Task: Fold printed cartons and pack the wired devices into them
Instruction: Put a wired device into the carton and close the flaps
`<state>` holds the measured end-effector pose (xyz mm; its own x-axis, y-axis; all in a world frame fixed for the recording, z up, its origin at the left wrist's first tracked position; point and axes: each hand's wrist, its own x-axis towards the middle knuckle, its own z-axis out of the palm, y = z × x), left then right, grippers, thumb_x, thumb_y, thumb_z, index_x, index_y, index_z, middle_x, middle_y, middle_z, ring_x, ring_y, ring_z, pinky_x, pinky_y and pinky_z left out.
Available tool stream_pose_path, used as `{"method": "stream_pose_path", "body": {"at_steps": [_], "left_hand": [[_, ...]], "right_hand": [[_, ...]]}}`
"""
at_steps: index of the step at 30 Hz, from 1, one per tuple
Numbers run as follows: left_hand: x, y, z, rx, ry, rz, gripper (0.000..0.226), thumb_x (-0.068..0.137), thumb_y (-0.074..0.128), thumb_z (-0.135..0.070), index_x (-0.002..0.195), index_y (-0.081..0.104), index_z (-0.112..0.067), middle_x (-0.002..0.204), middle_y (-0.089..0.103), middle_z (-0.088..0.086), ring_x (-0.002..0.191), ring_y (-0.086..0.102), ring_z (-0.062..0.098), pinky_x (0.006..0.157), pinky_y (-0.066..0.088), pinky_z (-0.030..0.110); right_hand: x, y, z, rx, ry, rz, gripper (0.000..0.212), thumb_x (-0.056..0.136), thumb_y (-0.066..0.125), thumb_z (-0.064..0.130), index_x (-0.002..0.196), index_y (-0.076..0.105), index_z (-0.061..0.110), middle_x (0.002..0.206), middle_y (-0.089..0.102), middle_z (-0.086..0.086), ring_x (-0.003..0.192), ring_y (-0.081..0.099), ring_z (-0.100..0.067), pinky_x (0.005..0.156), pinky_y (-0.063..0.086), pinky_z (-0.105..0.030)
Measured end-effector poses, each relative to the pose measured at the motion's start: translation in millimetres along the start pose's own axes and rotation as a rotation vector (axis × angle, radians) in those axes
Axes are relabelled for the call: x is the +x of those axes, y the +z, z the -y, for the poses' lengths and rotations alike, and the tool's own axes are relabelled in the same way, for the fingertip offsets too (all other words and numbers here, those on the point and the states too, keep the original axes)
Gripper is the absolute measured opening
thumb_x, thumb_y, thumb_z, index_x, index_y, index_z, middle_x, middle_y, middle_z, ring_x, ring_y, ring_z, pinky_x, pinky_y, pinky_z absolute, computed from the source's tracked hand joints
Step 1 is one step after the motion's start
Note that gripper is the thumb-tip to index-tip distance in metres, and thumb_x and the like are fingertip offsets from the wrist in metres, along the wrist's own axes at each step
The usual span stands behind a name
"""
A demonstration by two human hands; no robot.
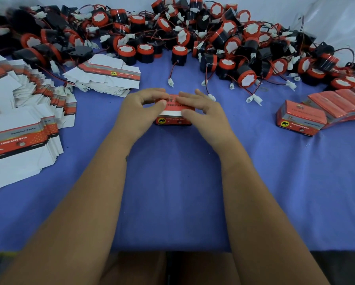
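A blue-violet cloth is covering the tabletop (176,182). A heap of red-and-black wired devices (193,38) is sprawling from 10 through 2 o'clock, their white plugs trailing toward the middle. Flat printed cartons (18,128) are fanning out at 9 o'clock, a smaller stack (109,77) lying at 11. Closed red cartons (324,108) are sitting in a row at 3 o'clock. 1 carton (173,114) is resting at the centre.
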<state>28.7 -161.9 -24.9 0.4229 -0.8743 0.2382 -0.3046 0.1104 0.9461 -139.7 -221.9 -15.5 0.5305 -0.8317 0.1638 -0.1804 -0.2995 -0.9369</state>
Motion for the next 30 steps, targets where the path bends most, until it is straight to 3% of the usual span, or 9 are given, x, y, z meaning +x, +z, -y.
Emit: {"method": "stream_pose_path", "body": {"at_steps": [4, 7, 11, 17, 21, 24, 26, 28, 30], "left_hand": [[-3, 0, 2, 0.005, 0.027, 0.033, 0.025, 0.097, 0.061, -0.012, 0.113, 0.068, -0.029, 0.135, 0.06, -0.008, 0.12, 0.057, 0.003, 0.094, 0.051, 0.02], [-3, -7, 2, -0.055, -0.027, 0.157, 0.033, 0.091, 0.068, -0.01, 0.122, 0.067, -0.023, 0.143, 0.055, -0.008, 0.123, 0.054, -0.003, 0.092, 0.05, 0.014], [-3, -12, 2, -0.052, -0.036, 0.205, 0.044, 0.085, 0.074, -0.009, 0.129, 0.065, -0.014, 0.145, 0.052, -0.008, 0.133, 0.048, 0.002, 0.101, 0.048, 0.02], [-1, -7, 4, 0.007, 0.026, 0.136, 0.04, 0.084, 0.075, -0.009, 0.122, 0.067, -0.019, 0.137, 0.058, -0.007, 0.124, 0.056, 0.003, 0.103, 0.048, 0.023], [-1, -4, 4, -0.005, 0.042, 0.078, 0.026, 0.088, 0.073, -0.019, 0.108, 0.069, -0.034, 0.129, 0.064, -0.013, 0.109, 0.063, -0.002, 0.087, 0.053, 0.015], [-2, -3, 2, -0.04, 0.065, 0.043, 0.019, 0.09, 0.071, -0.021, 0.103, 0.07, -0.034, 0.121, 0.067, -0.011, 0.098, 0.068, -0.002, 0.076, 0.053, 0.013], [-2, -2, 0, -0.061, 0.073, 0.032, 0.018, 0.09, 0.071, -0.019, 0.103, 0.071, -0.031, 0.118, 0.068, -0.01, 0.096, 0.068, -0.003, 0.075, 0.053, 0.013], [-2, -2, -1, -0.1, 0.065, 0.033, 0.02, 0.089, 0.072, -0.014, 0.1, 0.072, -0.03, 0.117, 0.068, -0.01, 0.098, 0.068, -0.002, 0.076, 0.053, 0.013], [-2, -1, -1, -0.132, 0.053, 0.035, 0.022, 0.087, 0.073, -0.009, 0.099, 0.073, -0.028, 0.121, 0.068, -0.005, 0.104, 0.068, 0.002, 0.079, 0.054, 0.016]], "right_hand": [[1, -3, -6, -0.093, -0.073, 0.071, 0.044, 0.089, 0.069, 0.009, 0.132, 0.061, 0.016, 0.143, 0.052, 0.007, 0.143, 0.026, -0.002, 0.104, 0.027, -0.006], [2, -5, -8, -0.112, -0.103, 0.044, 0.043, 0.089, 0.067, 0.003, 0.13, 0.062, 0.014, 0.141, 0.054, 0.005, 0.142, 0.03, -0.004, 0.102, 0.029, -0.001], [2, -10, -7, 0.023, -0.031, 0.112, 0.041, 0.09, 0.06, 0.002, 0.127, 0.064, 0.02, 0.136, 0.055, 0.016, 0.14, 0.03, 0.002, 0.094, 0.034, 0.001], [5, -5, -10, -0.072, -0.089, 0.015, 0.04, 0.089, 0.068, 0.006, 0.127, 0.064, 0.015, 0.137, 0.057, 0.008, 0.14, 0.034, -0.004, 0.098, 0.031, 0.001], [5, -2, -9, -0.092, -0.107, -0.029, 0.035, 0.091, 0.066, 0.01, 0.125, 0.066, 0.018, 0.133, 0.06, 0.008, 0.138, 0.039, -0.004, 0.095, 0.031, 0.003], [4, -2, -7, -0.082, -0.117, -0.085, 0.03, 0.093, 0.066, 0.014, 0.122, 0.068, 0.019, 0.126, 0.064, 0.011, 0.13, 0.046, 0.0, 0.104, 0.037, -0.009], [3, -1, -6, -0.079, -0.126, -0.114, 0.026, 0.093, 0.065, 0.015, 0.118, 0.07, 0.021, 0.119, 0.066, 0.014, 0.119, 0.052, 0.004, 0.101, 0.043, -0.015], [3, 0, -5, -0.086, -0.142, -0.133, 0.024, 0.092, 0.066, 0.013, 0.114, 0.071, 0.02, 0.116, 0.067, 0.012, 0.111, 0.056, 0.005, 0.094, 0.045, -0.012], [4, 0, -5, -0.076, -0.146, -0.149, 0.021, 0.09, 0.067, 0.009, 0.108, 0.071, 0.018, 0.115, 0.068, 0.008, 0.112, 0.058, -0.002, 0.098, 0.047, -0.023]]}}
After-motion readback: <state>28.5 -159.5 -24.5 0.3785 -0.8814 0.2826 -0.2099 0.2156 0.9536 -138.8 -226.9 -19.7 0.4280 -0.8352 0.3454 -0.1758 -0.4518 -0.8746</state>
